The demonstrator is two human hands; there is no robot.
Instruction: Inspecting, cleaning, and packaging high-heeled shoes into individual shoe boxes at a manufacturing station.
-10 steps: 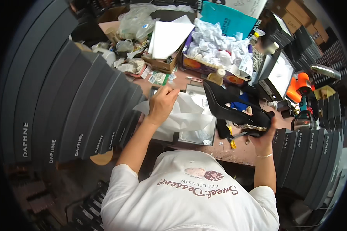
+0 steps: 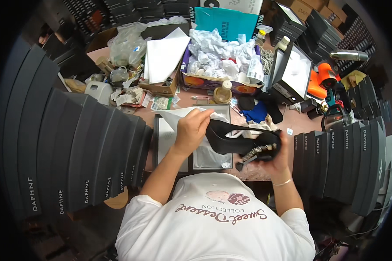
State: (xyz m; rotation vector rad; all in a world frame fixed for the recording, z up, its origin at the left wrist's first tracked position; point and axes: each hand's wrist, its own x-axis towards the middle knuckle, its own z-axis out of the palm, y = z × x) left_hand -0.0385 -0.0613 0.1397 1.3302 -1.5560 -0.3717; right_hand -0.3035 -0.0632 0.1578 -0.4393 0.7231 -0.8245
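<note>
A: Where are the hands?

B: Both over the near-centre of the cluttered table [image 2: 191, 101]. The right hand [image 2: 278, 153] is clenched around the heel end of a black high-heeled shoe [image 2: 237, 140]; the metallic heel shows under its fingers. The shoe lies roughly level, toe pointing left.

A: And the left hand?

B: The left hand [image 2: 191, 130] is at the toe end, fingers curled against the shoe's opening and pinching white tissue paper [image 2: 180, 116] there. It is gripping the paper; how much of the shoe it holds I cannot tell.

A: What is below the shoe?

B: An open shoe box [image 2: 159, 145], dark-rimmed, lined with more white paper. The shoe is held just above its right half.

A: Surroundings?

B: Left: a long fanned stack of dark shoe boxes [image 2: 74, 152]. Right: a second row of the same boxes [image 2: 339, 161], standing on edge. Far side: a cardboard box of crumpled white paper [image 2: 217, 58], a teal sheet [image 2: 228, 21] behind it, a small bottle [image 2: 223, 91] just beyond the open box. Far right: an orange tool [image 2: 322, 78] beside an open box with white lining [image 2: 294, 71].
</note>
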